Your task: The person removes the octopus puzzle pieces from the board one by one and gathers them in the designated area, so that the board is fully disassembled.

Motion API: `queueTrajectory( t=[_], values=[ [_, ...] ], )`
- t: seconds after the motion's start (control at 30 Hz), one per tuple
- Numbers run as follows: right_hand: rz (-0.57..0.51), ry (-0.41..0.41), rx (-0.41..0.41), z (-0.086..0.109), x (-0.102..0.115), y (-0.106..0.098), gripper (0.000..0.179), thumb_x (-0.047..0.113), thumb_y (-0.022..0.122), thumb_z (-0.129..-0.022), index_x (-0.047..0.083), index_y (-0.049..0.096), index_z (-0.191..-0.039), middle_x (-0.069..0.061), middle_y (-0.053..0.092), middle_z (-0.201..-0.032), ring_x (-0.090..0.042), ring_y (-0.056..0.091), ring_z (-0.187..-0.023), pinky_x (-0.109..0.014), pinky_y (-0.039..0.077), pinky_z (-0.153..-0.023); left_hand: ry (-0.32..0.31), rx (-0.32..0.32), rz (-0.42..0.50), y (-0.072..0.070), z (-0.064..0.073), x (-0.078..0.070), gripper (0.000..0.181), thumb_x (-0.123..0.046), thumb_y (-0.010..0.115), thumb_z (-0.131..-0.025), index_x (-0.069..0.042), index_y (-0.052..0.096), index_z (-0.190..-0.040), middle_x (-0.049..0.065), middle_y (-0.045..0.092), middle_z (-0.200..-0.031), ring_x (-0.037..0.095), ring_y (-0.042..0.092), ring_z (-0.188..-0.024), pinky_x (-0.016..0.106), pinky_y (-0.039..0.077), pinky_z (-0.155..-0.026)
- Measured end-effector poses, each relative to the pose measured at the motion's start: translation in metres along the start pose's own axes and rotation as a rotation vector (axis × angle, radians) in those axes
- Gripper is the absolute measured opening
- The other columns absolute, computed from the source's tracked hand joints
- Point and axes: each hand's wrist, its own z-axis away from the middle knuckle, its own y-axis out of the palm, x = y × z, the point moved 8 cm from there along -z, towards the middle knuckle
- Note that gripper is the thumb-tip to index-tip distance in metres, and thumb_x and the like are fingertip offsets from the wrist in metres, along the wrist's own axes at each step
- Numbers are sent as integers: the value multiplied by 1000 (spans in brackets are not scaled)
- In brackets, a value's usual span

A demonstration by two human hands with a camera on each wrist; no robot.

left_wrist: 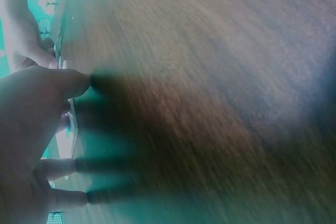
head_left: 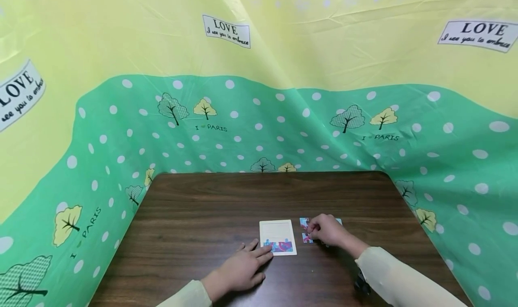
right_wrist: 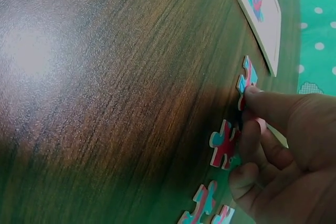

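Dark wooden table [head_left: 194, 212], yellow-and-green patterned fabric backdrop [head_left: 243, 140]

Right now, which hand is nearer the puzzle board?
Left. The left hand touches the puzzle board at its near left corner; the right hand is beyond its right edge, at the loose pieces.

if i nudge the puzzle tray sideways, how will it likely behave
The puzzle tray looks stiff, its edges straight, and probably light, being thin. Lying flat on the table, it would likely slide rather than tip. Its pieces might shift, since they fill only the near end.
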Motion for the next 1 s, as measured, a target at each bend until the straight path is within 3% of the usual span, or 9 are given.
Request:
queueTrajectory(
  t=[0.2, 0.4, 0.5, 0.67, 1.0],
  values=[
    [-44, 26, 2, 6, -4, -12, 7, 7, 79, -85, 13, 76, -86, 5, 67, -75, -11, 58, -64, -29, 49, -58, 13, -24, -1, -2, -1, 0, 57, -45, 62, -98, -22, 55, -150, -7, 45, -160, 38, 50, -141, 62, 49, -103],
    [-67, -54, -16, 19, -10, -28, 7, 9, 80, -87, 9, 76, -92, 4, 67, -76, -10, 57, -62, -26, 48, -53, 49, -68, -34, -7, -4, -5, 55, -44, 60, -99, -21, 56, -149, -4, 49, -158, 33, 50, -141, 59, 44, -110],
    [-54, -83, -34, 22, -10, -30, 9, 11, 82, -86, 10, 75, -91, 6, 67, -78, -8, 57, -66, -25, 48, -57, 63, -81, -37, -10, -7, -8, 55, -44, 59, -100, -21, 55, -150, -4, 49, -158, 31, 49, -143, 59, 43, -112],
    [-25, -130, -43, 21, 1, -20, 13, 18, 84, -84, 14, 76, -93, 8, 69, -84, -6, 59, -77, -25, 48, -67, 83, -95, -47, -13, -13, -14, 55, -44, 59, -100, -21, 55, -150, -4, 50, -157, 31, 50, -142, 58, 44, -111],
    [-25, -269, 10, 17, 44, 18, 22, 19, 85, -83, 11, 76, -102, 1, 71, -94, -17, 64, -86, -30, 52, -75, 90, -94, -78, -13, -22, -23, 57, -46, 60, -99, -22, 55, -150, -4, 51, -156, 31, 52, -140, 56, 45, -110]
  ],
)
